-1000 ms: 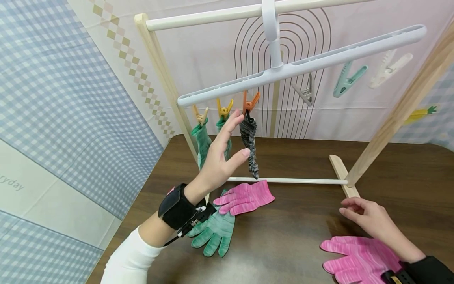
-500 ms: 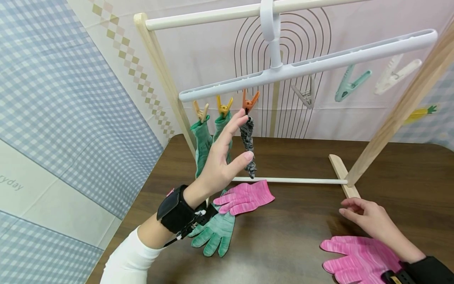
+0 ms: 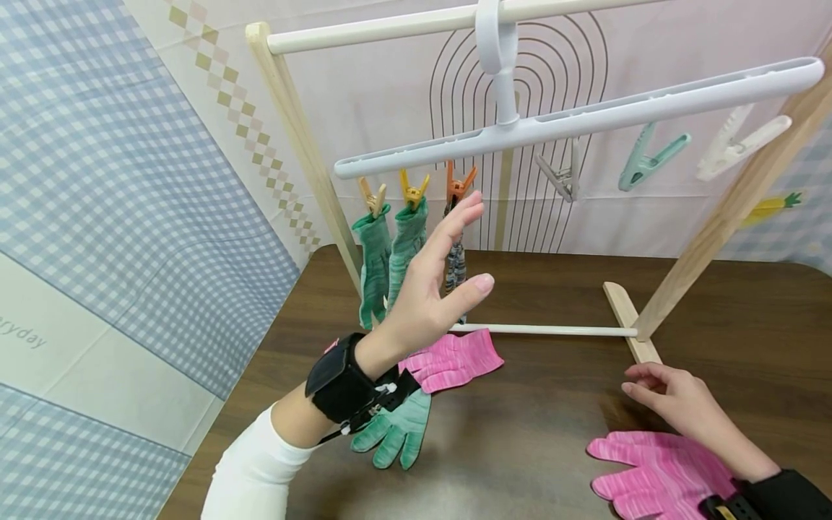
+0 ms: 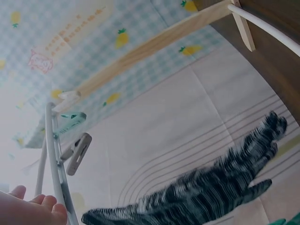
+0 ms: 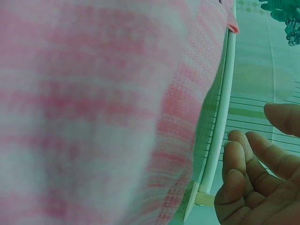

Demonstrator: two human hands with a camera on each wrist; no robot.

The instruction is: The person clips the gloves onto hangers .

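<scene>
My left hand (image 3: 429,289) is raised with straight fingers and holds nothing. It partly covers a black-and-white glove (image 4: 197,192) hanging from an orange clothespin (image 3: 459,184) on a white hanger (image 3: 585,112). To the left hang two green gloves, the outer one (image 3: 373,260) from a beige clothespin (image 3: 373,200) and the inner one (image 3: 408,235) from a yellow clothespin (image 3: 414,191). My right hand (image 3: 679,404), loosely curled and holding nothing, is low at the right, just beyond a pink glove (image 3: 656,473) on the table.
Grey (image 3: 562,173), teal (image 3: 650,159) and white clothespins (image 3: 741,144) hang from the hanger without gloves. The hanger hooks over the white top bar (image 3: 377,32) of a wooden rack. Another pink glove (image 3: 461,359) overlaps a green glove (image 3: 398,430) on the brown table (image 3: 520,448).
My left hand has shifted right, covering more of the black-and-white glove. The hanger has swivelled, its right end going right and slightly down. The hanging gloves have swung; my right hand stays put.
</scene>
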